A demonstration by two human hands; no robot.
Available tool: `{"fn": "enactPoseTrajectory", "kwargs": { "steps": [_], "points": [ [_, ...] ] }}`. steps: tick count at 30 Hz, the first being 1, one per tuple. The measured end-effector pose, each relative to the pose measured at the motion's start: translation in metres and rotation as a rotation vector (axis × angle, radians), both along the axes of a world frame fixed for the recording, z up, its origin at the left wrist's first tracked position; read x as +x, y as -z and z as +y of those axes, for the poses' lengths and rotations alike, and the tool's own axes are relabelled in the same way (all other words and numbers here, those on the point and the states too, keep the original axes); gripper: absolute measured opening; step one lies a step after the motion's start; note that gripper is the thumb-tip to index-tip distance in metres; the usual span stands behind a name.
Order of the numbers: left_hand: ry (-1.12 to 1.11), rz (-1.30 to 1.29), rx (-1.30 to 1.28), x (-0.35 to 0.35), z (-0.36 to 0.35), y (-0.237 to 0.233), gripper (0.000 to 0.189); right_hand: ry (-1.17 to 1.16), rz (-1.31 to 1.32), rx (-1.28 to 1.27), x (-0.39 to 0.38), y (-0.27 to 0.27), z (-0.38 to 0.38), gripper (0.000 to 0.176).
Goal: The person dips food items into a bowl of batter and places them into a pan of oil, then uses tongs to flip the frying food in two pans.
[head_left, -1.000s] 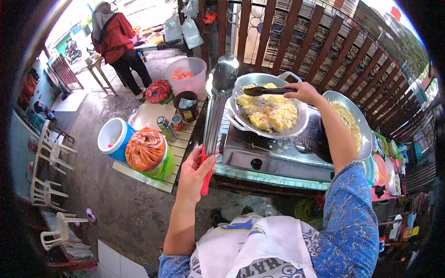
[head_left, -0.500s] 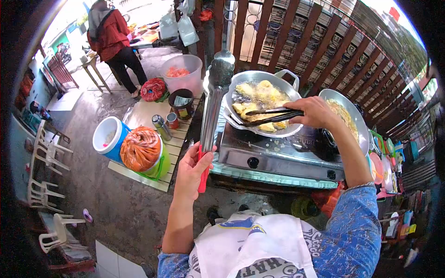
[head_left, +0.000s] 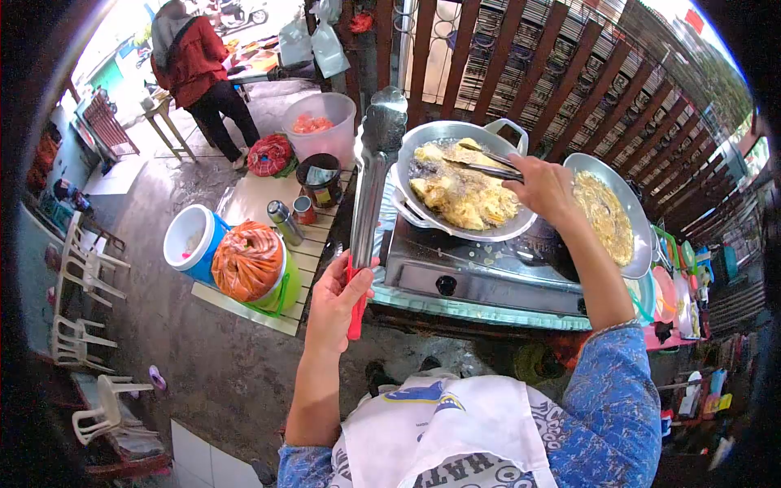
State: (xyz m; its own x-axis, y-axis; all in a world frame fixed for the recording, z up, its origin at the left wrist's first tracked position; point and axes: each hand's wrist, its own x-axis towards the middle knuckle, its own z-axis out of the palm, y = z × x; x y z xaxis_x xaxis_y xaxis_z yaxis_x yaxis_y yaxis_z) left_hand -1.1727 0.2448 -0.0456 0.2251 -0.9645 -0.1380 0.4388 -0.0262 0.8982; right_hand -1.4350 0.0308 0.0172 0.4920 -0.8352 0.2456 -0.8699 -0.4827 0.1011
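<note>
My left hand (head_left: 340, 302) is closed round the red grip of long metal tongs (head_left: 373, 187), held upright with their scalloped head at the top. In my right hand (head_left: 543, 189) are dark, slim tongs (head_left: 493, 171), reaching leftward over the frying pan (head_left: 485, 236). Their tips are at a yellow piece near the pan's far side. Golden battered fritters (head_left: 464, 203) sit in bubbling oil in this pan, which stands on the metal gas stove (head_left: 488, 286). To the right of my right hand is a second pan (head_left: 642, 244) with a yellow frying mass in it.
A slatted wooden fence (head_left: 561, 73) rises behind the stove. On the left, a slatted bench (head_left: 307, 281) carries a blue-white cooler (head_left: 189, 244), a green bucket (head_left: 281, 285) topped with an orange bag, and a steel flask (head_left: 285, 221). A person (head_left: 195, 65) stands farther back.
My right hand has moved the dark tongs up and away across the pan, from the near fritters to the far side. My left hand stays about where it was.
</note>
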Motion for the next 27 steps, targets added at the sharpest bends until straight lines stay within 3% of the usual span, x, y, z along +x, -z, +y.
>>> {"fn": "enactPoseTrajectory", "kwargs": {
  "steps": [2, 10, 15, 18, 22, 27],
  "points": [
    [0.000, -0.005, 0.003, -0.001, -0.001, 0.000, 0.041, -0.078, 0.012, -0.127, 0.010, 0.020, -0.007, 0.036],
    [-0.036, -0.050, -0.041, -0.003, -0.004, 0.004, 0.038, -0.045, 0.061, -0.099, 0.050, 0.070, -0.024, 0.034],
    [-0.062, -0.042, -0.034, 0.002, -0.002, 0.003, 0.038, 0.068, -0.003, 0.056, 0.039, 0.043, -0.030, 0.036],
    [-0.059, -0.043, -0.030, 0.002, -0.003, 0.003, 0.038, 0.234, -0.226, 0.349, 0.016, 0.034, -0.054, 0.052],
    [-0.005, -0.004, -0.030, 0.003, -0.004, 0.003, 0.044, 0.283, -0.405, 0.505, -0.013, 0.050, -0.086, 0.047],
    [-0.005, -0.009, -0.024, 0.004, -0.006, 0.004, 0.043, 0.318, -0.261, 0.368, -0.014, 0.017, -0.062, 0.048]
  ]
}}
